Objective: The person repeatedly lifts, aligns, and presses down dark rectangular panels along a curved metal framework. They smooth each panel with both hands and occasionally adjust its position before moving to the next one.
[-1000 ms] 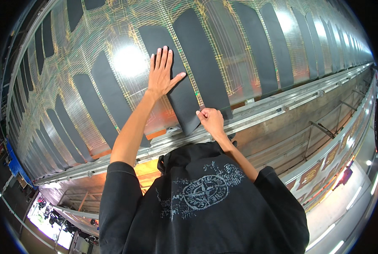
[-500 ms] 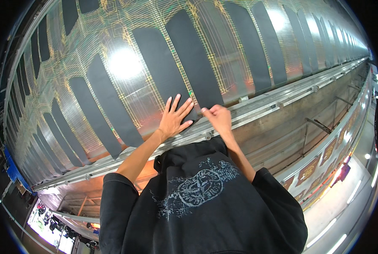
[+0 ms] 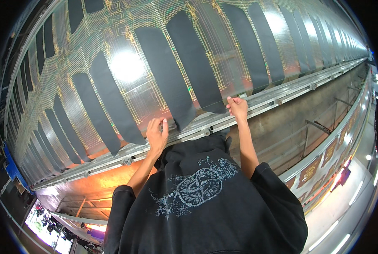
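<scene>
Two long black fabric-like panels, a left one [image 3: 164, 67] and a right one [image 3: 197, 63], lie side by side on the shiny table [image 3: 127, 101] in front of me. Their lower ends reach the metal rail along the near edge. My left hand [image 3: 157, 134] is at that edge, left of the left panel's end, with fingers curled together. Beside the lower right corner of the right panel, my right hand [image 3: 238, 108] is closed in a pinch. Whatever either hand's fingers may hold is too small or hidden to make out.
More black panels [image 3: 103, 97] lie in rows along the table, which carries dense yellow and green lines. A metal rail [image 3: 278, 101] with small round fittings runs along the near edge. Below it is a metal frame [image 3: 311, 127]. Bright reflections mark the surface.
My left hand has lifted off the left panel, where it lay spread flat, and moved left and nearer, its fingers now curled. My right hand has moved right, still pinched.
</scene>
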### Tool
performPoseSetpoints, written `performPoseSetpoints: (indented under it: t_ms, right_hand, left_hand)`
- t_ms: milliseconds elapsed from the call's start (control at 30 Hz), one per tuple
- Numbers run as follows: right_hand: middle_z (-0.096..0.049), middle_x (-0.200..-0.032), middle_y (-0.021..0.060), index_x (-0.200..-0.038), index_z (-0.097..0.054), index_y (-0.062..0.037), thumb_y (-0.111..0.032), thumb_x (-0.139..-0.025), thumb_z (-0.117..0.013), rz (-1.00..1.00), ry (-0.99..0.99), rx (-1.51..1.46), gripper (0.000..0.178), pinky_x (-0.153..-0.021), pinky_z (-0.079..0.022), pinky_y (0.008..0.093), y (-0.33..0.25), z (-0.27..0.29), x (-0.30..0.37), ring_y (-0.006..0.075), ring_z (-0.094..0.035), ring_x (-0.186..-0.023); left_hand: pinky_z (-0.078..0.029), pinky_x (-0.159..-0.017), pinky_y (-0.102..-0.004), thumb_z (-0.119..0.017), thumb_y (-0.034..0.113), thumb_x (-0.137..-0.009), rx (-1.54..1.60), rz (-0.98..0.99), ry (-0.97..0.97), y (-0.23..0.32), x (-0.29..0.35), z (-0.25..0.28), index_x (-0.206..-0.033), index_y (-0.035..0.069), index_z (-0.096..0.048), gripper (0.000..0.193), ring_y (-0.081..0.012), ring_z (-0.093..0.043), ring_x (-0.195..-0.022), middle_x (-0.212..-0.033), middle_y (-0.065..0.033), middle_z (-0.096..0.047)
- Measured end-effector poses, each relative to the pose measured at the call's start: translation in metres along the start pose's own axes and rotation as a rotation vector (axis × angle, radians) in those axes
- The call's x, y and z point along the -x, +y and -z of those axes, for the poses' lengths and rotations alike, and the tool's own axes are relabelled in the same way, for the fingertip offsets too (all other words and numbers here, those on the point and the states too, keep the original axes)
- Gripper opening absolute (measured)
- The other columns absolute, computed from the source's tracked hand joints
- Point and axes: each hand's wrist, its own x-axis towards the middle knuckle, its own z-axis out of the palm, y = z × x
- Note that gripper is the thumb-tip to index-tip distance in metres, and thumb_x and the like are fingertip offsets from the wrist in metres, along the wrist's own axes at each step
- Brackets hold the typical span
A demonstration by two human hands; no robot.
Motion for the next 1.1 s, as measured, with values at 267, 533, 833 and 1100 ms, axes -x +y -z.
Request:
performPoseSetpoints:
  t_ms: [267,533,833,1100]
  right_hand:
    - [-0.062,-0.105,0.0071,-0.1,-0.065,-0.0082,-0.01,-0.083,-0.078,0.891,-0.157,0.561,0.022,-0.091,-0.047,0.0442,-0.049,0.009,0.031,0.031,-0.059,-0.107]
    - [-0.059,-0.107,0.005,-0.103,-0.067,-0.0093,-0.008,-0.083,-0.076,1.04,-0.45,0.635,0.023,-0.094,-0.045,0.0437,-0.053,-0.009,0.043,0.0274,-0.057,-0.107]
    - [-0.055,-0.112,0.0069,-0.113,-0.06,-0.011,-0.007,-0.082,-0.074,1.187,-0.57,0.669,0.034,-0.091,-0.043,0.042,-0.061,-0.057,0.057,0.0264,-0.055,-0.106]
    - [-0.064,-0.092,0.0083,-0.118,-0.068,-0.0068,-0.012,-0.087,-0.074,0.765,-0.75,0.36,0.031,-0.071,-0.053,0.0349,-0.071,-0.064,0.052,0.0205,-0.063,-0.072]
  left_hand:
    - [-0.051,-0.086,-0.0418,-0.076,0.009,-0.089,-0.104,-0.4,0.089,0.011,-0.017,-0.002,-0.097,0.005,-0.072,0.009,-0.0296,-0.065,-0.096,-0.1,-0.0077,-0.069]
    - [-0.049,-0.084,-0.0442,-0.074,0.011,-0.088,-0.187,-0.196,-0.025,0.006,-0.014,-0.017,-0.1,0.006,-0.072,0.013,-0.0312,-0.063,-0.093,-0.098,-0.0082,-0.067]
    - [-0.045,-0.096,-0.0453,-0.076,0.007,-0.078,-0.382,-0.456,0.074,-0.024,-0.012,-0.016,-0.097,0.01,-0.066,0.021,-0.0267,-0.058,-0.101,-0.099,-0.0049,-0.061]
    - [-0.047,-0.092,-0.0431,-0.076,0.01,-0.082,-0.342,-0.715,-0.062,-0.041,-0.03,-0.001,-0.091,0.009,-0.066,0.014,-0.0273,-0.06,-0.092,-0.095,-0.0064,-0.063]
